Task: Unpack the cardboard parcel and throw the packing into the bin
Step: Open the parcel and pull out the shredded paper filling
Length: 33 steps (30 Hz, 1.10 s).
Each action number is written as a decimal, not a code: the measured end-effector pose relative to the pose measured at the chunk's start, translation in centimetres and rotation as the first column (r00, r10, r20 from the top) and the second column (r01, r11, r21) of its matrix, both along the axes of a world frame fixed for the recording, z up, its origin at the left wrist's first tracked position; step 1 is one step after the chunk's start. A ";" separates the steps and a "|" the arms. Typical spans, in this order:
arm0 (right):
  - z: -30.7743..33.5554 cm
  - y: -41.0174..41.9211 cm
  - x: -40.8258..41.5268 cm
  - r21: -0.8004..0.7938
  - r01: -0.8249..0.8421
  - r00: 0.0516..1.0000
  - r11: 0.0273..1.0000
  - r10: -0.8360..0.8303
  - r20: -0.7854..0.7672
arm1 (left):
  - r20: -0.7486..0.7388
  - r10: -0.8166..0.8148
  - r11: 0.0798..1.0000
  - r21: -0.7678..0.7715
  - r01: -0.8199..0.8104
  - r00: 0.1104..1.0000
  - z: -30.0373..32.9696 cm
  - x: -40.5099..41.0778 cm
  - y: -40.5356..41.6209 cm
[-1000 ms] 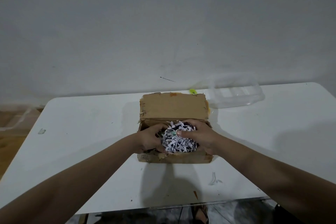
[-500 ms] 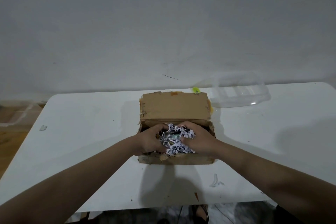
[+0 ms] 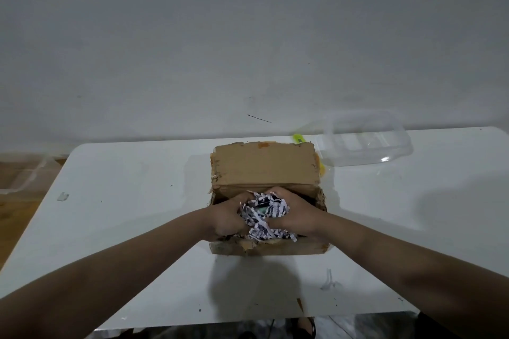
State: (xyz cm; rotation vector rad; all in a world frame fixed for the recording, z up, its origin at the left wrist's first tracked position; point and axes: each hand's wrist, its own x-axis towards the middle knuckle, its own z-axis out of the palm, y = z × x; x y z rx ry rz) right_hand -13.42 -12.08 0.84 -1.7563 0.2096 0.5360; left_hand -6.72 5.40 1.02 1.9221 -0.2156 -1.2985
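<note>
Both hands (image 3: 296, 215) have gathered the shredded paper (image 3: 264, 217) into a tighter clump

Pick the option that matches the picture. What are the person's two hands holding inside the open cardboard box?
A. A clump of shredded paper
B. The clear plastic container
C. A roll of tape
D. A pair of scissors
A: the left hand and the right hand both close their grip around a clump of shredded paper in the open cardboard box, while the clear plastic container sits apart on the white table.
</note>
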 end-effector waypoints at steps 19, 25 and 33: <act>-0.4 0.1 0.5 0.123 0.100 0.986 0.987 -0.082 -0.148 | -0.058 -0.082 0.996 -0.027 0.080 0.995 0.4 0.3 -0.1; -1.2 0.1 0.1 0.208 0.160 0.980 0.965 -0.130 -0.153 | -0.133 0.142 0.961 -0.217 -0.169 0.981 -0.4 -0.9 0.2; -0.1 0.3 -0.8 0.298 0.236 0.971 0.925 -0.211 -0.113 | -0.221 0.333 0.847 -0.356 -0.394 0.917 -0.3 -2.4 0.1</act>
